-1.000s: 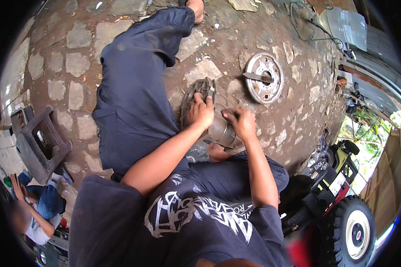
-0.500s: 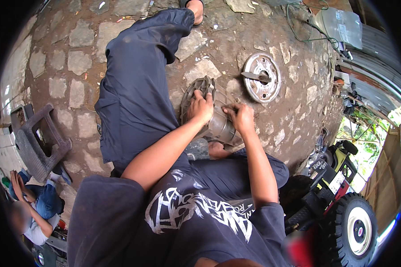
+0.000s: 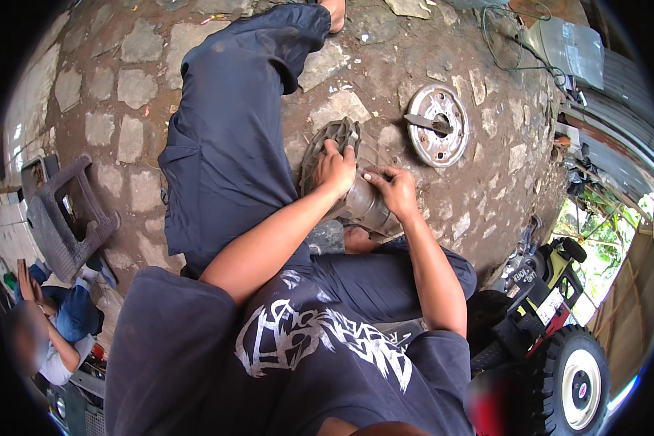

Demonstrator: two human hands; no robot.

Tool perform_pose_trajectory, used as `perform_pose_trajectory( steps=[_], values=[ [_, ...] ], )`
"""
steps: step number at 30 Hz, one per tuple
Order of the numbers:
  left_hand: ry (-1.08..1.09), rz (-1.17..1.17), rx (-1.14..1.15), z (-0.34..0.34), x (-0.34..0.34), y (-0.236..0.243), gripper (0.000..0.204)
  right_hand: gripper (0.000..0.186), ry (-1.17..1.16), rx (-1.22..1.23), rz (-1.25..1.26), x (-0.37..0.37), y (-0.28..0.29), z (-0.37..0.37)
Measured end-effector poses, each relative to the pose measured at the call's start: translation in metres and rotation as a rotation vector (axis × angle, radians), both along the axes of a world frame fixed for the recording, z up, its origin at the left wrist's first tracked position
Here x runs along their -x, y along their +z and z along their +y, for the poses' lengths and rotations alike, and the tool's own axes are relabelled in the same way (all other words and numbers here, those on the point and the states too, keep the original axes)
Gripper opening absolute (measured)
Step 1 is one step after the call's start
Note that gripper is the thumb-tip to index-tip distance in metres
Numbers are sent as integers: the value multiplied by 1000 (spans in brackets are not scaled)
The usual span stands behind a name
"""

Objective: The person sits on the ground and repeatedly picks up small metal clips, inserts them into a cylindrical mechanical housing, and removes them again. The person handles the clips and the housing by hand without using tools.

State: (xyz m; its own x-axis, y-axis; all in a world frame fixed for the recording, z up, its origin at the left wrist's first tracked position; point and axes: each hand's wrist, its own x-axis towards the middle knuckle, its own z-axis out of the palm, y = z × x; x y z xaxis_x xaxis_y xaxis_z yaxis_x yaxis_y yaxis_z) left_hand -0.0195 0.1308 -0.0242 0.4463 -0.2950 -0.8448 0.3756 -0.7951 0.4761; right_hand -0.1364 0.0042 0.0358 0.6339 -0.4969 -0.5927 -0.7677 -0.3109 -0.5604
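Note:
I sit on stone paving with a grey, ribbed metal engine part [image 3: 356,192] on the ground between my legs. My left hand [image 3: 334,167] grips its upper ribbed rim. My right hand [image 3: 391,189] presses on its top right side, fingers curled against the metal. My left leg in dark blue trousers [image 3: 229,138] stretches out beside the part.
A round silver plate with a shaft [image 3: 437,125] lies on the paving just beyond my hands. A grey plastic stool [image 3: 65,214] lies tipped at left, near a seated person [image 3: 54,327]. A small wheeled machine [image 3: 552,349] stands at lower right. Corrugated sheets [image 3: 596,109] at upper right.
Both hands stay on the engine part with only slight shifts of the fingers; my head has moved a little, nudging the view.

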Motion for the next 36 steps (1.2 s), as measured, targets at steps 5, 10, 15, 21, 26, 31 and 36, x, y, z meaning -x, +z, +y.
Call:
perform_pose_trajectory(
  steps=[5, 10, 15, 21, 26, 31, 36],
  values=[
    [35, -35, 25, 1, 1, -5, 58, 29, -32, -101, 62, 0, -13, -7],
    [40, -3, 35, 2, 3, -16, 60, 29, 147, -12, 115, 3, 2, -21],
    [34, 12, 63, 0, 0, -16, 64, 32, 26, -53, 100, -4, -7, -13],
    [59, -18, 119, 1, 3, -24, 69, 33, 96, -77, 114, -4, 2, -21],
    [76, -49, 157, 3, 5, -33, 72, 30, 74, 43, 60, -9, 9, -8],
    [94, -89, 179, 1, 4, -21, 78, 27, -33, 98, -73, -18, -11, 1],
    [104, -98, 239, 4, 6, -41, 76, 24, 37, 140, -161, -13, -11, 1]
  ],
)
